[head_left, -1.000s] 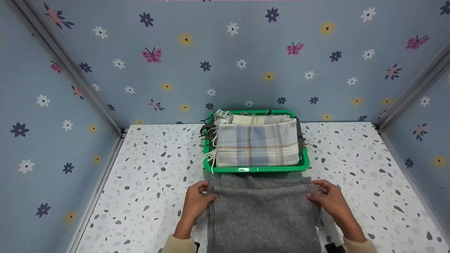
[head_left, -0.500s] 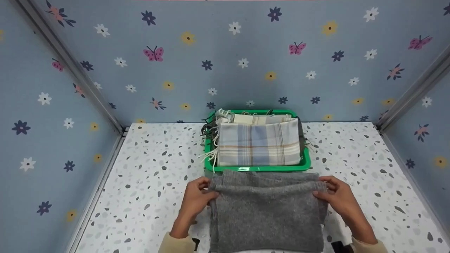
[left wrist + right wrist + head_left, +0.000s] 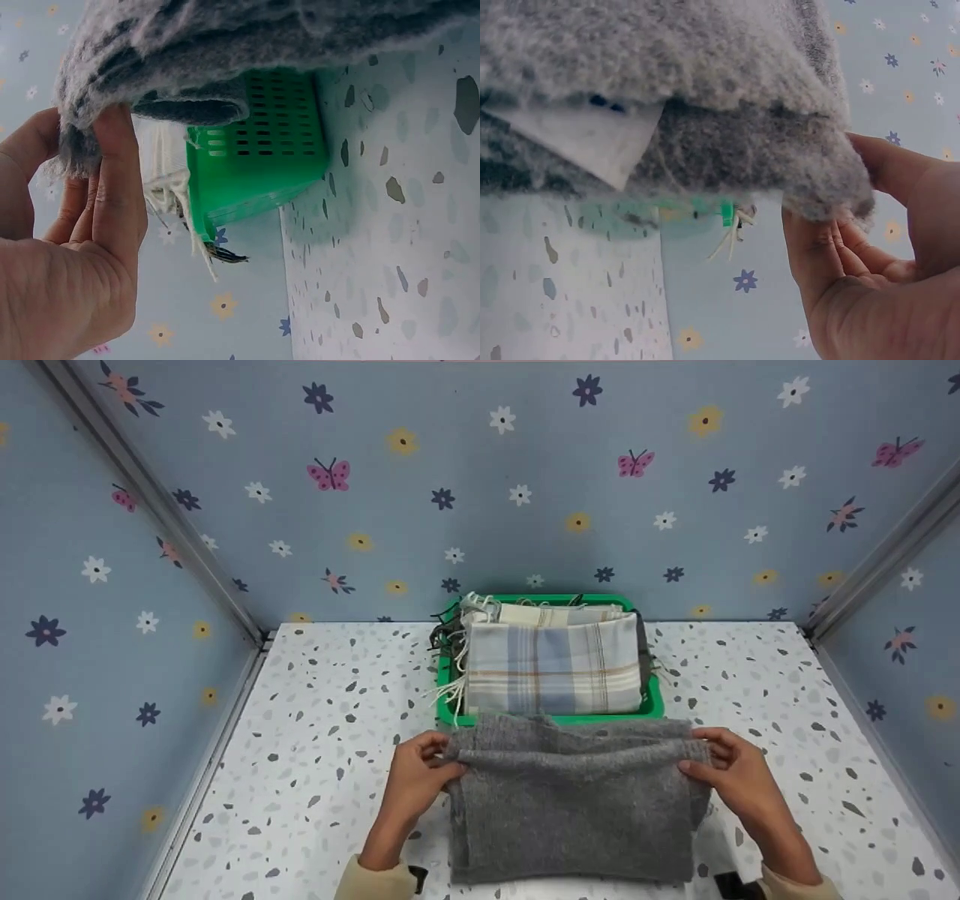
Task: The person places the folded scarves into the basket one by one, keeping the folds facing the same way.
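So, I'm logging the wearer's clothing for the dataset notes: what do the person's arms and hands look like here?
Both hands, the left hand and the right hand, are bare: no gloves, and no rings show on the fingers. Each forearm ends in a pale beige long sleeve cuff at the picture's lower edge. A small dark object, perhaps a strap, sits at each wrist; what it is cannot be told.

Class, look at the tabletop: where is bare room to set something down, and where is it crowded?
Bare speckled table lies left of the green basket, up to the left wall, and right of it up to the right wall. The middle is crowded: the basket is full of folded cloths, and the grey cloth, gripped by both hands, fills the front.
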The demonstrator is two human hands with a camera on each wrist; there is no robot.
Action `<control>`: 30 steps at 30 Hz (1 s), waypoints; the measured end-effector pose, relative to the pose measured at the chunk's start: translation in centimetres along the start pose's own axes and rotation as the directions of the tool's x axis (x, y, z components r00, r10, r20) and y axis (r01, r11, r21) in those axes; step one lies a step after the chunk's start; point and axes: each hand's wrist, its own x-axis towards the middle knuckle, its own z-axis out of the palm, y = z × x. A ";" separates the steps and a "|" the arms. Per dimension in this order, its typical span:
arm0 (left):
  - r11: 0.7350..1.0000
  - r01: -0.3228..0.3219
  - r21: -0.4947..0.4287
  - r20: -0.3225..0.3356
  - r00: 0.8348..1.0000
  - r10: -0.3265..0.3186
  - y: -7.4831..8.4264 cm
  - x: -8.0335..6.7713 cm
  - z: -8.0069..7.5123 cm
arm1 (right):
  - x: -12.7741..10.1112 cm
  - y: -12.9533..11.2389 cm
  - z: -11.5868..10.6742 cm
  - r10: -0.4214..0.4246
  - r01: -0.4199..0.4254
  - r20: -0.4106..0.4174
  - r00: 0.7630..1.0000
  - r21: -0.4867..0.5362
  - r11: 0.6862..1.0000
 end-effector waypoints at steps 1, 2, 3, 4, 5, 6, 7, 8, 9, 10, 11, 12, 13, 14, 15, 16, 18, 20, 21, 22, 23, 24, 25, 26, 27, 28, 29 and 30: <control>1.000 -0.008 0.000 -0.008 1.000 0.008 0.1 0.0 0.0 | -0.1 -0.1 0.0 -0.002 0.002 -0.007 1.000 0.002 1.000; 1.000 -0.015 -0.001 -0.017 1.000 0.015 0.2 0.0 0.1 | -0.1 -0.2 -0.1 -0.007 0.007 -0.015 1.000 0.000 1.000; 1.000 -0.025 -0.003 -0.023 0.999 0.025 0.3 0.0 0.1 | -0.2 -0.3 -0.1 -0.011 0.011 -0.023 1.000 0.001 1.000; 0.999 -0.032 -0.007 -0.029 0.999 0.032 0.5 0.0 0.1 | -0.3 -0.4 -0.2 -0.015 0.015 -0.033 0.999 0.007 1.000; 0.999 -0.039 -0.011 -0.034 0.999 0.038 0.6 0.0 0.1 | -0.3 -0.5 -0.2 -0.018 0.019 -0.045 0.999 0.020 1.000; 0.999 -0.045 -0.015 -0.038 0.998 0.045 0.7 0.0 0.0 | -0.3 -0.7 -0.3 -0.022 0.023 -0.053 0.998 0.033 0.999; 0.999 -0.050 -0.019 -0.040 0.998 0.049 0.9 0.0 0.0 | -0.4 -0.8 -0.3 -0.027 0.029 -0.063 0.998 0.044 0.999; 0.998 -0.055 -0.023 -0.042 0.998 0.054 1.0 0.1 0.0 | -0.4 -0.9 -0.4 -0.034 0.038 -0.070 0.997 0.058 0.998; 0.998 -0.060 -0.023 -0.044 0.997 0.059 1.2 0.1 0.0 | -0.4 -1.1 -0.5 -0.040 0.046 -0.076 0.996 0.075 0.996; 0.998 -0.064 -0.023 -0.045 0.997 0.063 1.3 0.1 -0.1 | -0.4 -1.3 -0.5 -0.046 0.054 -0.083 0.995 0.093 0.994; 0.997 -0.067 -0.025 -0.047 0.997 0.066 1.4 0.2 -0.1 | -0.4 -1.4 -0.6 -0.052 0.061 -0.086 0.995 0.106 0.992; 0.997 -0.070 -0.023 -0.050 0.996 0.069 1.6 0.2 -0.1 | -0.4 -1.6 -0.7 -0.060 0.069 -0.088 0.994 0.111 0.991; 0.997 -0.073 -0.022 -0.054 0.996 0.071 1.7 0.2 -0.1 | -0.4 -1.7 -0.8 -0.068 0.077 -0.090 0.994 0.110 0.991; 0.997 -0.074 -0.021 -0.059 0.996 0.073 1.9 0.3 -0.1 | -0.4 -1.9 -0.8 -0.074 0.084 -0.092 0.993 0.108 0.991; 0.997 -0.076 -0.019 -0.062 0.995 0.074 2.0 0.3 -0.1 | -0.4 -2.0 -0.9 -0.081 0.090 -0.093 0.992 0.098 0.991; 0.997 -0.077 -0.021 -0.064 0.995 0.076 2.1 0.4 -0.1 | -0.4 -2.1 -1.0 -0.088 0.097 -0.096 0.992 0.090 0.991; 0.997 -0.080 -0.022 -0.070 0.994 0.078 2.4 0.5 -0.1 | -0.3 -2.4 -1.2 -0.101 0.108 -0.100 0.990 0.070 0.992; 0.996 -0.083 -0.024 -0.077 0.994 0.081 2.6 0.6 0.0 | -0.3 -2.6 -1.3 -0.111 0.118 -0.105 0.988 0.059 0.991; 0.996 -0.086 -0.023 -0.081 0.993 0.084 2.7 0.7 0.0 | -0.2 -2.7 -1.4 -0.117 0.124 -0.108 0.987 0.060 0.990; 0.996 -0.089 -0.022 -0.086 0.993 0.086 2.8 0.8 0.0 | -0.2 -2.8 -1.5 -0.123 0.131 -0.112 0.986 0.064 0.989; 0.996 -0.090 -0.020 -0.091 0.992 0.088 2.9 0.8 0.0 | -0.2 -3.0 -1.5 -0.129 0.137 -0.116 0.985 0.068 0.988; 0.996 -0.092 -0.016 -0.096 0.991 0.090 3.0 0.9 0.1 | -0.1 -3.1 -1.6 -0.137 0.146 -0.121 0.983 0.068 0.987; 0.996 -0.093 -0.013 -0.101 0.991 0.091 3.1 1.0 0.0 | -0.1 -3.2 -1.6 -0.146 0.155 -0.126 0.981 0.069 0.985; 0.995 -0.095 -0.010 -0.105 0.990 0.094 3.2 1.1 0.0 | 0.0 -3.4 -1.6 -0.156 0.166 -0.131 0.979 0.066 0.984; 0.995 -0.102 0.001 -0.110 0.989 0.102 3.3 1.2 0.0 | 0.0 -3.5 -1.7 -0.167 0.176 -0.137 0.977 0.061 0.982; 0.994 -0.106 0.008 -0.115 0.988 0.106 3.4 1.3 0.0 | 0.0 -3.7 -1.7 -0.177 0.185 -0.140 0.974 0.052 0.981; 0.994 -0.111 0.017 -0.120 0.986 0.112 3.6 1.3 -0.1 | 0.1 -3.9 -1.8 -0.185 0.193 -0.143 0.972 0.045 0.980; 0.993 -0.116 0.025 -0.124 0.985 0.118 3.7 1.4 -0.1 | 0.1 -4.1 -1.9 -0.192 0.200 -0.147 0.970 0.040 0.979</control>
